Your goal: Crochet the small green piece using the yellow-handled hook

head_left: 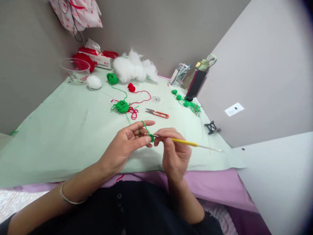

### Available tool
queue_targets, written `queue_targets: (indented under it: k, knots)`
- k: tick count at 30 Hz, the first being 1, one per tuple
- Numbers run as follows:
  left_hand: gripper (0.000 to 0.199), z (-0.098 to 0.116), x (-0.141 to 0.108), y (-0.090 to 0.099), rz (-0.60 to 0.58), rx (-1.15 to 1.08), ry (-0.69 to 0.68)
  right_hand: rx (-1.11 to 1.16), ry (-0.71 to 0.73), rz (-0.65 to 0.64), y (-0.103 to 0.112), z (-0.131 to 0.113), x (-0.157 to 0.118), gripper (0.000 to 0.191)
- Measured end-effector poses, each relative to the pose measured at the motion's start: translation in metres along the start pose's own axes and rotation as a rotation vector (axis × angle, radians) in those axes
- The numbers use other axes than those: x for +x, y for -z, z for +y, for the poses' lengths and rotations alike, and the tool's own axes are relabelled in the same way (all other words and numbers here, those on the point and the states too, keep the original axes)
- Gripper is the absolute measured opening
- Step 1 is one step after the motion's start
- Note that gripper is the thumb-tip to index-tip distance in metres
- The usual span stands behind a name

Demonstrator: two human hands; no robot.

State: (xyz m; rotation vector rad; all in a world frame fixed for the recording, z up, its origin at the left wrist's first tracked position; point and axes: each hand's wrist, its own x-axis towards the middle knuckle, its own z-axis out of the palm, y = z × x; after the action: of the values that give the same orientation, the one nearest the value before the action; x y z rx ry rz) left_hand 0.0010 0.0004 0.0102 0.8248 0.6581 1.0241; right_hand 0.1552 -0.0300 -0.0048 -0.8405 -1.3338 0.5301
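Slim yellow-handled metal crochet hook (184,141): hovering above the near side of the pale-green-covered table (73,130), its long axis running from between three and four o'clock to between nine and ten, where its metal tip is pointing.
Right hand (174,151): gripping the hook's handle, pencil-fashion.
Left hand (130,140): pinching a small green yarn piece (152,138) beside that tip.
Orange-handled metal snips (158,113): lying at twelve o'clock from the hands.

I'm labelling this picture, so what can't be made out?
In the head view:
Green crochet piece: partly behind left hand; stitches too small.
Yellow crochet hook: partly hidden by right hand.
Spotted cloth: cut off by top edge.
Clear round case: contents too small to identify.
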Motion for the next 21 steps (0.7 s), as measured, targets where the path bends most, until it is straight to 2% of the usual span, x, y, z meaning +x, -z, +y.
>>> queue_targets:
  k: [3, 5, 9, 11, 13, 15, 18, 21]
  knots:
    - [0.042, -0.005, -0.001, -0.001, 0.018, 0.077, -0.059, -0.097, 0.038, -0.016, -0.003, 0.003, -0.003, 0.019]
    - [0.047, -0.008, 0.000, -0.002, 0.027, 0.053, -0.056, -0.219, 0.104, -0.011, -0.003, 0.007, -0.007, 0.024]
    - [0.037, -0.006, 0.003, -0.001, -0.019, -0.131, 0.140, -0.446, 0.336, -0.011, 0.000, 0.011, -0.011, 0.030]
    - [0.028, -0.003, 0.006, 0.001, -0.008, -0.185, 0.189, -0.354, 0.244, 0.027, 0.002, 0.009, -0.007, 0.026]
    - [0.025, -0.001, 0.007, 0.003, 0.012, -0.177, 0.150, -0.185, 0.092, 0.071, 0.003, 0.006, -0.002, 0.021]
    - [0.024, 0.001, 0.006, 0.004, -0.003, -0.108, 0.096, -0.056, 0.002, 0.056, 0.002, 0.004, 0.002, 0.018]
    - [0.032, -0.001, 0.003, 0.003, -0.030, 0.004, 0.021, -0.012, -0.033, -0.011, 0.001, 0.003, 0.004, 0.015]
    - [0.045, -0.003, 0.001, 0.002, -0.002, 0.053, -0.039, -0.015, -0.092, -0.006, 0.002, 0.005, 0.003, 0.014]
